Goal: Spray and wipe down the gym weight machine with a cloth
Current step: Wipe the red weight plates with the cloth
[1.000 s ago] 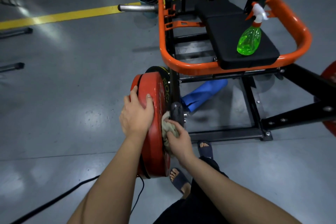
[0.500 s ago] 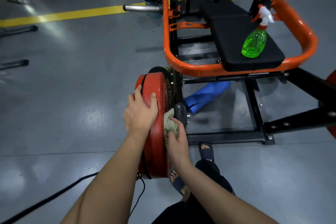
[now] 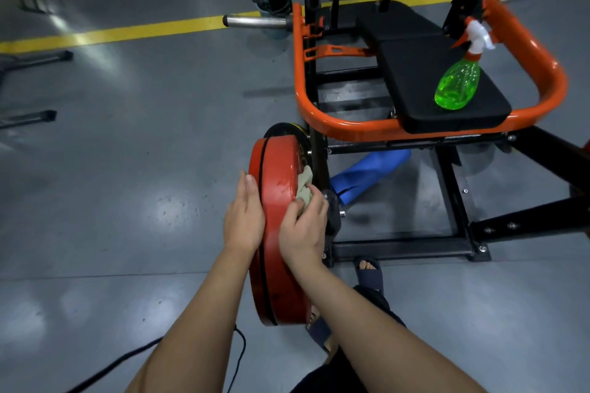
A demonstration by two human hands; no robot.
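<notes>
In the head view, the weight machine (image 3: pixel 335 126) stands in the right half of the frame, with an orange tube frame around a black seat (image 3: pixel 415 51). At the lower centre a red weight plate (image 3: pixel 281 233) hangs on edge at the side of the machine, with a black plate behind it.

The left hand (image 3: pixel 244 220) lies flat on the left side of the red plate. Its fingers (image 3: pixel 247 183) are straight and pressed together, and they hold nothing. The right hand (image 3: pixel 303 230) is on the right side of the plate. Its fingers (image 3: pixel 314 198) are curled around a pale cloth (image 3: pixel 305 183), which is bunched up and pressed against the plate's upper right part. The rim of the plate near the cloth shines as if it is wet.

The green spray bottle (image 3: pixel 458 84) stands on the seat at the upper right, well apart from both hands, and nobody touches it. A blue roll (image 3: pixel 367 172) lies on the floor (image 3: pixel 143 153) under the frame, just to the right of the plate.

I judge that the step in hand is the wiping of the red plate, while the flat left hand steadies it. The next move probably calls for moving the cloth along the rest of the plate's face and rim. After that, the orange frame and the seat look not yet wiped, so the right hand would need to reach for the bottle at the upper right.
</notes>
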